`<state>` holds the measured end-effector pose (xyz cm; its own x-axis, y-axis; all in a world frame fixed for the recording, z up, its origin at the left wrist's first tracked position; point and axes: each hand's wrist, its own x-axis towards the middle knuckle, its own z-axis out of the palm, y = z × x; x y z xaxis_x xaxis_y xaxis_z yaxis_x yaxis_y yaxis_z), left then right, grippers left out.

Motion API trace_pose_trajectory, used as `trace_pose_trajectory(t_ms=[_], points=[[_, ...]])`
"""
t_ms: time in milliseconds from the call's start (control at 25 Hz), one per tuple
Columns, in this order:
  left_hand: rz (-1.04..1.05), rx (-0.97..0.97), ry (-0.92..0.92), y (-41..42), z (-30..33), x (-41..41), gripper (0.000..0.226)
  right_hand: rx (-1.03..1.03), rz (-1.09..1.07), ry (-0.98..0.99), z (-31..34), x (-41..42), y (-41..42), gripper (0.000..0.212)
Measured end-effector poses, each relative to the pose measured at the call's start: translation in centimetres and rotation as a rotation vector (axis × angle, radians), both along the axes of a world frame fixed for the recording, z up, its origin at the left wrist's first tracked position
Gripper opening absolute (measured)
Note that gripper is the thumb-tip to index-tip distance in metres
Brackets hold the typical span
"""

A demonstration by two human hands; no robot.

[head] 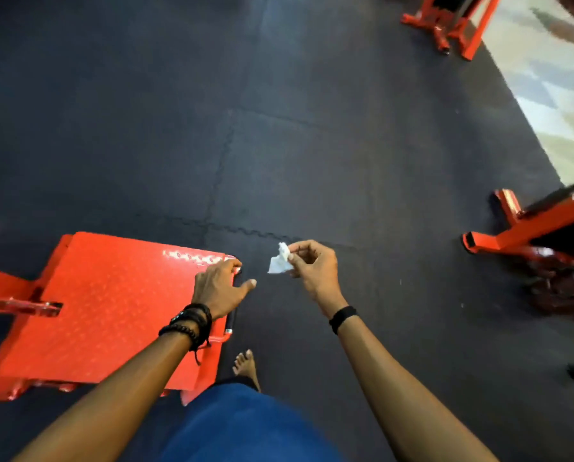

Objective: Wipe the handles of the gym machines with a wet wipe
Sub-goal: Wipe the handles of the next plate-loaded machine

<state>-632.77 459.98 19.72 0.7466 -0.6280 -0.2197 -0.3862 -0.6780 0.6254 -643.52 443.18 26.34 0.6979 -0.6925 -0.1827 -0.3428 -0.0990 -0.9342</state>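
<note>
Dark rubber floor mats (312,145), pale tiled floor (545,95) far right, bare foot (246,366) on mats

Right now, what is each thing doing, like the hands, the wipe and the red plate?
Wipe: crumpled, pinched in the right hand, in the air.
Right hand: fingers curled, holds the wipe, off the machine.
Left hand: fingers on the plate's edge, thumb out.
Plate: tilted, not being wiped.
Handle: dark bar at the plate's edge, untouched by the wipe.

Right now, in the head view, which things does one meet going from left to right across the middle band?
Red metal footplate → left hand resting on its edge → crumpled white wet wipe → right hand pinching it → red steel machine frame.
</note>
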Motion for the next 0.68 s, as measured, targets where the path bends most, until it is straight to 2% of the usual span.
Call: trace_pose_trajectory(t_ms=[80, 240, 320, 520, 600, 680], points=[[0.114, 0.026, 0.037, 0.1, -1.3, 0.4, 0.055, -0.039, 0.129, 0.07, -0.6, 2.8, -1.7, 0.024], [0.344, 0.147, 0.125, 4.6, -5.3, 0.4, 0.081, -0.04, 0.386, 0.18, -3.7, 7.7, -0.8, 0.022], [0.395, 0.232, 0.119, 6.4, -8.4, -0.6, 0.09, -0.03, 0.48, 0.233, -7.5, 8.8, -0.3, 0.018], [0.537, 0.468, 0.168, 7.5, -22.4, -4.5, 0.095, -0.163, 0.739, 0.432, -26.2, 10.0, -0.5, 0.021], [0.577, 0.513, 0.164, 7.0, -29.4, -5.1, 0.097, -0.178, 0.806, 0.504, -34.1, 10.1, -0.6, 0.026], [0.585, 0.539, 0.185, 6.1, -35.4, -4.8, 0.106, -0.222, 0.869, 0.559, -40.1, 10.7, -0.6, 0.021]])
